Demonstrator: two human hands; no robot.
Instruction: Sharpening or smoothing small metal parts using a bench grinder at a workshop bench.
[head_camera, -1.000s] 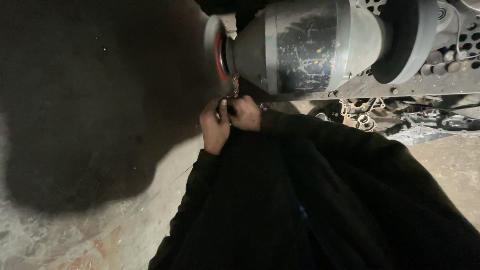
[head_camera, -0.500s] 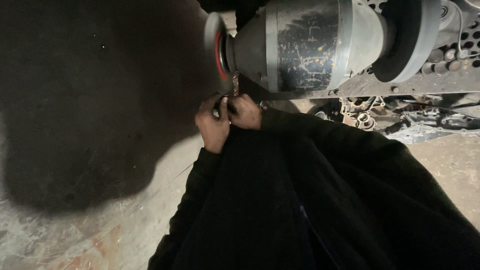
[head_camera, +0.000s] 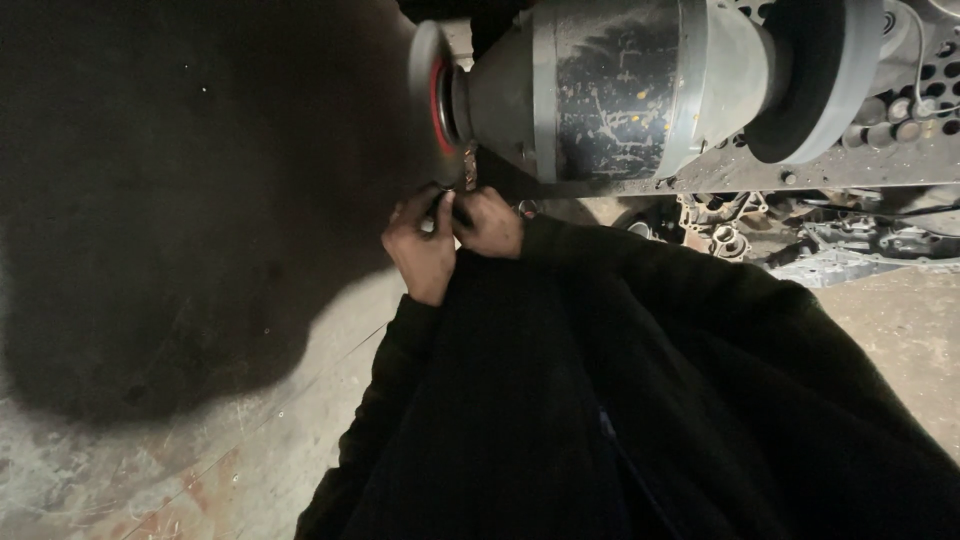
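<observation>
A small dark part (head_camera: 441, 207) is pinched between the fingers of both hands just below the wheel (head_camera: 432, 105), the grey disc with a red ring that is taken here as the landmark. The left hand (head_camera: 422, 250) is placed directly under the wheel's lower edge, with its fingers curled up and closed on the part; the right hand (head_camera: 490, 222) is set just to the right of it, touching it, with its fingers likewise folded in toward the same spot. What the part is cannot be told, since it is small, shadowed and mostly covered by the fingers. From the wheel a grey motor (head_camera: 620, 90) is extended to the right, so that its long axis is laid across the view, left to right, and a second wheel (head_camera: 815, 80) is carried at its far right end. The part is thus found below the wheel and above both hands, the left being the nearer to the wheel's rim. Dark sleeves (head_camera: 600, 400) are seen below the hands, and a stained floor (head_camera: 150, 480) lies lower left of the wheel.
</observation>
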